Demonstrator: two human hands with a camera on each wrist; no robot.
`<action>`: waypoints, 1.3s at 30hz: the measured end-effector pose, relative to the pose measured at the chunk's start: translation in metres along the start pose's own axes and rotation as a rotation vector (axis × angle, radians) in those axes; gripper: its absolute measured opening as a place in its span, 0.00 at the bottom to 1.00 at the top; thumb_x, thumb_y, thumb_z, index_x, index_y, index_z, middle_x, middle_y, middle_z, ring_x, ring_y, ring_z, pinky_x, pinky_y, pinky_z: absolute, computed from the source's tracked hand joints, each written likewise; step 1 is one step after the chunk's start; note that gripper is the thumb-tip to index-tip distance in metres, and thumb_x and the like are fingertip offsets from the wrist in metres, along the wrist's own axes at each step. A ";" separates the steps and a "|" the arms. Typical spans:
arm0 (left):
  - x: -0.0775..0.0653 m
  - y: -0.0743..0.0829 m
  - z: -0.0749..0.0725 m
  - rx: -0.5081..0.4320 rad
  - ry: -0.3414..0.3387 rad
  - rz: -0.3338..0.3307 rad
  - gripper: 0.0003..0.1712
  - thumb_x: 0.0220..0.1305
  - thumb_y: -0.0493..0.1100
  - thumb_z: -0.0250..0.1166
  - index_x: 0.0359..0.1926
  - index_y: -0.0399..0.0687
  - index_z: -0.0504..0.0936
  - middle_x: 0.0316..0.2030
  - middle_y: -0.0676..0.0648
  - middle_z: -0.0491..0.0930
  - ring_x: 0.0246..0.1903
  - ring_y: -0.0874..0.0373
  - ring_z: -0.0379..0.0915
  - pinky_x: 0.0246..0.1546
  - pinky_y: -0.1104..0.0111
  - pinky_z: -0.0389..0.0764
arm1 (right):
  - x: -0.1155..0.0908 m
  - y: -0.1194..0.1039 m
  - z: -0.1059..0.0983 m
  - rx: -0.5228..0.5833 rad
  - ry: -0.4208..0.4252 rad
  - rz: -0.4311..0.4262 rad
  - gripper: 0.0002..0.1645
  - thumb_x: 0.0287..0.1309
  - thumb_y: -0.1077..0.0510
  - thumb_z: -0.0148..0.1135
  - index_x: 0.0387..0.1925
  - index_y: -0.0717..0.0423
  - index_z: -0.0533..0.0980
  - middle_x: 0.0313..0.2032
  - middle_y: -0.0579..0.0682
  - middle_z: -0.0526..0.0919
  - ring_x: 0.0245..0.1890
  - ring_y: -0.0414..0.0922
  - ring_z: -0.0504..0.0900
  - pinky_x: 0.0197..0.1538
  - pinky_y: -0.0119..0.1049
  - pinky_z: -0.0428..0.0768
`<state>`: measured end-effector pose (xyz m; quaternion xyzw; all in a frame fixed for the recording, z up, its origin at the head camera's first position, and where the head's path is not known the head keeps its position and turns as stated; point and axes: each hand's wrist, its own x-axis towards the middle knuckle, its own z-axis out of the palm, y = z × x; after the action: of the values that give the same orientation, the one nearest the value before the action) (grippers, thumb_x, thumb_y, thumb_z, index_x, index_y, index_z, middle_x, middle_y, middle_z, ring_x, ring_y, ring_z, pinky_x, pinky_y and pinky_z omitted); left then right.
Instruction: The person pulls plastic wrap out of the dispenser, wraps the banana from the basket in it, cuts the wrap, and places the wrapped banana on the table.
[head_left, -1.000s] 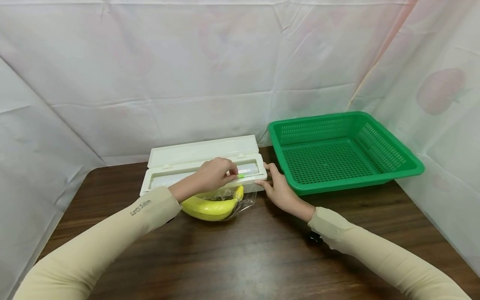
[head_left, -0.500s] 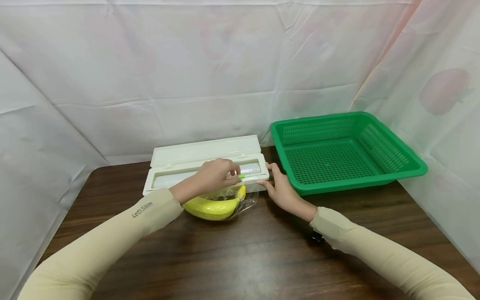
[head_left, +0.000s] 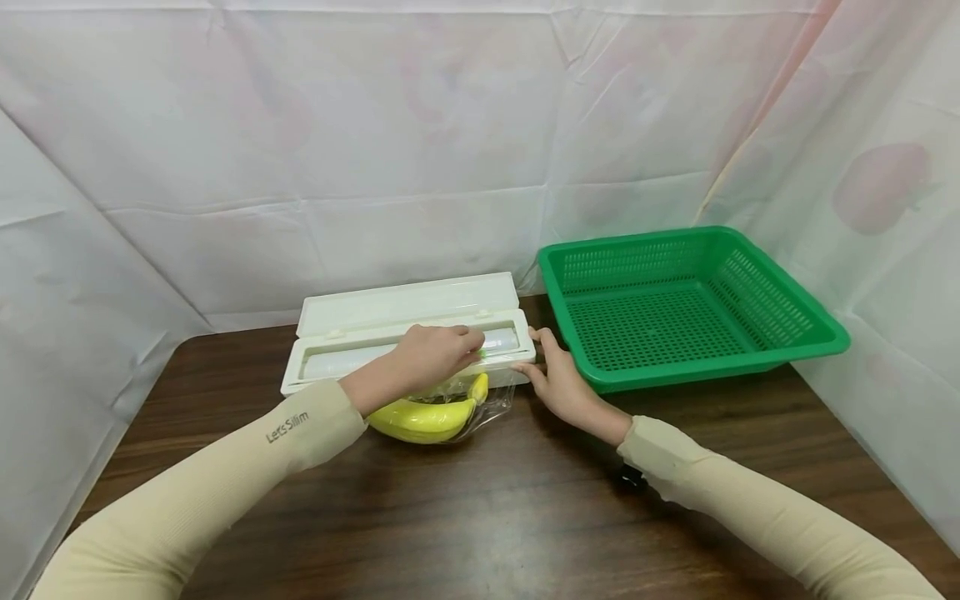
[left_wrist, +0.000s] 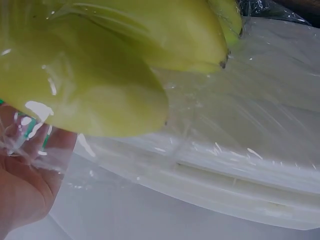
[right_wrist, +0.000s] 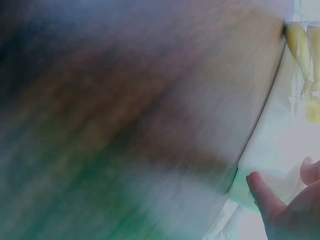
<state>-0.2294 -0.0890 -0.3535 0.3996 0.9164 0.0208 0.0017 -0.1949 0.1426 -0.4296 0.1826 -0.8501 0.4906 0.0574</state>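
A white cling film dispenser box (head_left: 292,379) lies with its lid (head_left: 405,302) swung up and a film roll (head_left: 337,364) inside. At the front rim near its right end, my left hand (head_left: 431,358) pinches a small green slider (head_left: 482,356), mostly covered by the fingers. My right hand (head_left: 566,390) grips the box's right end between thumb and fingers. Yellow bananas (head_left: 423,421) rest against the box front, with clear film (head_left: 497,408) over and beside them. In the left wrist view, this film is stretched across the bananas (left_wrist: 90,85) and the box (left_wrist: 260,125).
A green perforated basket (head_left: 693,367) stands right of the box, close to my right hand. The brown wooden table (head_left: 480,517) extends in front. Pale plastic sheeting (head_left: 412,167) hangs behind and along both sides.
My left fingers, raised slightly over the slider half a second ago, have lowered and now cover more of it. The right hand, box and bananas stay in place.
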 end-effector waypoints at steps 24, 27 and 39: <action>-0.022 -0.028 0.003 -0.247 0.050 -0.018 0.06 0.77 0.47 0.65 0.39 0.56 0.79 0.36 0.56 0.82 0.25 0.61 0.67 0.23 0.67 0.67 | -0.001 0.002 0.001 -0.007 0.034 -0.039 0.30 0.70 0.70 0.64 0.66 0.75 0.61 0.66 0.79 0.70 0.63 0.68 0.79 0.57 0.54 0.85; -0.027 -0.032 0.003 -0.281 0.056 -0.040 0.06 0.77 0.46 0.65 0.39 0.56 0.81 0.36 0.56 0.84 0.25 0.61 0.68 0.23 0.67 0.67 | 0.000 0.001 0.000 -0.014 0.029 -0.035 0.31 0.70 0.69 0.64 0.66 0.75 0.61 0.67 0.78 0.69 0.63 0.68 0.79 0.57 0.54 0.85; -0.043 -0.040 0.001 -0.289 0.036 -0.120 0.05 0.77 0.47 0.66 0.39 0.56 0.83 0.35 0.56 0.85 0.25 0.61 0.70 0.24 0.65 0.71 | -0.001 0.000 0.000 -0.017 0.021 -0.025 0.32 0.70 0.68 0.65 0.67 0.75 0.61 0.66 0.79 0.70 0.63 0.68 0.79 0.57 0.55 0.85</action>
<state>-0.2294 -0.1483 -0.3563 0.3391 0.9261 0.1597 0.0440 -0.1944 0.1429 -0.4298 0.1874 -0.8512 0.4847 0.0739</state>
